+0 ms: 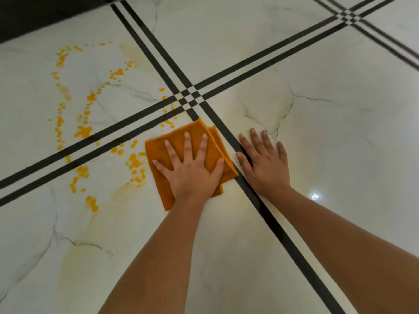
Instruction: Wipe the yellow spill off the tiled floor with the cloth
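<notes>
The left hand point(192, 171) presses flat, fingers spread wide, on the folded orange cloth point(158, 150). The cloth lies at the right edge of the yellow spill point(84, 131), which dots the tiled floor point(340, 143). The right hand point(265, 164) rests flat beside it, thumb on a black stripe point(292, 248).

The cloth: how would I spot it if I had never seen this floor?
Find where the black double lines cross on the pale tiled floor. Just below that crossing lies the cloth, a folded orange square under the spread left hand. Unlike the scattered yellow spill beside it, it is one solid fabric patch.
</notes>
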The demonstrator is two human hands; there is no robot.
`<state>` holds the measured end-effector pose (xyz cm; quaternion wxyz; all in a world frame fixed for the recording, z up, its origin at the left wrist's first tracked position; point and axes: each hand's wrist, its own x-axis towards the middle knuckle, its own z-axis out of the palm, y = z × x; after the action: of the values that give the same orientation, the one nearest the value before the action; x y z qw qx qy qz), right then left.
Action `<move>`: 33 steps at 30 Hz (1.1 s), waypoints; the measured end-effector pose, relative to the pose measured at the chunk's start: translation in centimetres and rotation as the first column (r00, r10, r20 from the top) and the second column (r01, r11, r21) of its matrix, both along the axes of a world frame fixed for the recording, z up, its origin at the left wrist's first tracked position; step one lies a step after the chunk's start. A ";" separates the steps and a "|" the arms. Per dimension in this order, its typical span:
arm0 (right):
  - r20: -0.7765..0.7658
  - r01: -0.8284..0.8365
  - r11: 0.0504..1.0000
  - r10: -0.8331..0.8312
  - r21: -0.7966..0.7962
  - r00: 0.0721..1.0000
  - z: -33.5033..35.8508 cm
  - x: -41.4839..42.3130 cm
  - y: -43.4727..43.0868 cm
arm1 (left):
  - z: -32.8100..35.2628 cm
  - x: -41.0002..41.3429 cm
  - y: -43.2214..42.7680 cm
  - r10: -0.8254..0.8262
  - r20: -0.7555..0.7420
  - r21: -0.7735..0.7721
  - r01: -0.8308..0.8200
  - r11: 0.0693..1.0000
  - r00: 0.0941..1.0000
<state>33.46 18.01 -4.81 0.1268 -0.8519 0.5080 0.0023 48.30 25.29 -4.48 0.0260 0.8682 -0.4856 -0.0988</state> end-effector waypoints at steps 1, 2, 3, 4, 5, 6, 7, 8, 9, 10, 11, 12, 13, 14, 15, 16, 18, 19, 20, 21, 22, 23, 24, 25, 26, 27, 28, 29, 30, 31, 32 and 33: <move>0.000 0.000 1.000 0.000 0.001 1.000 0.0 0.1 0.0 | -0.2 -0.6 0.9 -0.060 0.015 -0.026 0.060 0.998 0.998; 0.002 -0.001 1.000 0.001 0.008 1.000 0.1 0.1 -0.1 | -0.2 -1.2 2.1 -0.154 0.033 -0.031 0.155 0.987 0.988; 0.013 0.000 1.000 -0.001 0.027 1.000 0.3 0.1 -0.1 | -0.2 -1.6 3.2 -0.249 0.053 -0.008 0.250 0.968 0.967; 0.025 0.003 0.999 -0.004 0.051 1.000 0.6 0.1 -0.2 | -0.2 -1.3 3.6 -0.307 0.056 0.016 0.307 0.952 0.950; 0.029 0.007 0.997 -0.010 0.074 1.000 1.0 -0.2 -0.2 | -0.2 -0.9 3.3 -0.317 0.048 0.022 0.316 0.949 0.947; 0.031 0.011 0.996 -0.014 0.085 0.999 1.3 -0.4 -0.2 | 0.0 -0.1 2.4 -0.270 0.043 0.025 0.269 0.963 0.962; 0.027 0.021 0.996 -0.023 0.088 0.999 1.6 -0.9 -0.1 | 0.1 0.4 1.6 -0.184 0.019 0.013 0.184 0.983 0.983; 0.019 0.036 0.995 -0.038 0.088 0.999 1.9 -1.9 0.1 | 0.1 0.3 0.9 -0.106 -0.004 0.004 0.106 0.994 0.994; 0.017 0.054 0.994 -0.056 0.094 0.998 1.9 -2.5 0.5 | 0.1 0.1 0.9 -0.062 -0.008 0.002 0.062 0.998 0.998; 0.008 0.079 0.992 -0.080 0.097 0.997 1.9 -3.6 1.1 | 0.0 -1.1 1.3 -0.075 -0.002 -0.017 0.075 0.997 0.997; 0.000 0.101 0.990 -0.101 0.100 0.995 1.7 -4.4 1.8 | -0.1 -2.4 2.4 -0.137 0.017 -0.030 0.137 0.990 0.990; -0.007 0.119 0.987 -0.119 0.104 0.993 1.5 -5.0 2.5 | -0.1 -3.6 3.7 -0.216 0.041 -0.033 0.218 0.975 0.975; -0.009 0.140 0.984 -0.140 0.107 0.990 1.4 -5.8 3.3 | 0.0 -4.8 4.8 -0.279 0.056 -0.023 0.281 0.960 0.959; 0.001 0.166 0.980 -0.167 0.109 0.986 1.4 -6.4 4.1 | 0.0 -5.3 5.2 -0.315 0.056 -0.006 0.316 0.949 0.948; 0.016 0.194 0.975 -0.197 0.112 0.980 1.4 -7.2 4.6 | 0.0 -5.3 4.7 -0.314 0.047 -0.001 0.315 0.949 0.948; 0.027 0.207 0.972 -0.211 0.115 0.977 1.3 -7.7 4.8 | -0.1 -5.0 3.7 -0.263 0.029 0.007 0.263 0.965 0.964; 0.002 0.204 0.971 -0.205 0.122 0.979 1.3 -8.7 4.8 | 0.2 -5.5 2.2 -0.130 0.007 0.020 0.130 0.991 0.992; -0.013 0.197 0.974 -0.197 0.116 0.980 1.2 -9.0 4.7 | 0.4 -6.4 2.2 -0.111 0.006 0.020 0.111 0.994 0.994; -0.018 0.191 0.976 -0.190 0.107 0.982 1.2 -9.6 4.7 | 0.4 -7.9 2.8 -0.159 0.003 0.012 0.159 0.987 0.987; -0.016 0.192 0.976 -0.191 0.101 0.981 1.4 -10.0 4.6 | 0.4 -9.4 3.9 -0.264 0.011 0.017 0.263 0.965 0.965; -0.011 0.194 0.976 -0.194 0.096 0.981 1.6 -10.5 4.7 | 0.5 -10.6 4.9 -0.370 0.022 0.041 0.369 0.928 0.929; -0.007 0.195 0.977 -0.195 0.091 0.981 1.8 -11.0 4.9 | 0.5 -11.0 5.3 -0.437 0.029 0.059 0.435 0.899 0.899; -0.002 0.195 0.977 -0.196 0.090 0.981 2.1 -11.6 5.0 | 0.5 -10.7 4.7 -0.457 0.024 0.055 0.455 0.889 0.889; -0.001 0.194 0.976 -0.194 0.095 0.981 2.2 -12.3 5.2 | 0.4 -10.1 3.4 -0.435 0.015 0.052 0.433 0.900 0.900; -0.003 0.202 0.974 -0.203 0.105 0.979 2.3 -13.1 5.3 | 0.6 -9.6 2.0 -0.375 -0.009 0.053 0.374 0.926 0.927; -0.007 0.220 0.969 -0.220 0.116 0.975 2.3 -13.9 5.5 | 0.7 -9.5 0.8 -0.296 -0.032 0.051 0.297 0.954 0.955; -0.011 0.243 0.962 -0.243 0.124 0.970 2.1 -14.9 5.5 | 0.7 -10.2 0.1 -0.230 -0.034 0.043 0.231 0.972 0.973; -0.015 0.262 0.956 -0.262 0.131 0.965 2.0 -15.5 5.4 | 0.6 -11.1 0.2 -0.202 -0.027 0.032 0.203 0.979 0.979; -0.012 0.284 0.950 -0.285 0.134 0.959 1.9 -16.3 5.1 | 0.6 -12.7 0.4 -0.238 -0.012 0.015 0.238 0.971 0.971; -0.009 0.295 0.946 -0.297 0.133 0.955 1.8 -16.5 4.9 | 0.5 -13.8 1.1 -0.320 0.013 0.016 0.320 0.947 0.947; -0.001 0.301 0.944 -0.303 0.132 0.953 1.7 -16.8 4.6 | 0.5 -14.8 1.5 -0.405 0.042 0.029 0.404 0.914 0.913; 0.011 0.301 0.944 -0.306 0.135 0.952 1.6 -17.0 4.4 | 0.4 -15.2 1.3 -0.452 0.049 0.041 0.450 0.892 0.891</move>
<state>16.48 22.41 -3.22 0.1898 -0.7532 0.6298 0.0027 33.13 26.56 -4.13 -0.0240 0.7346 -0.6729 -0.0841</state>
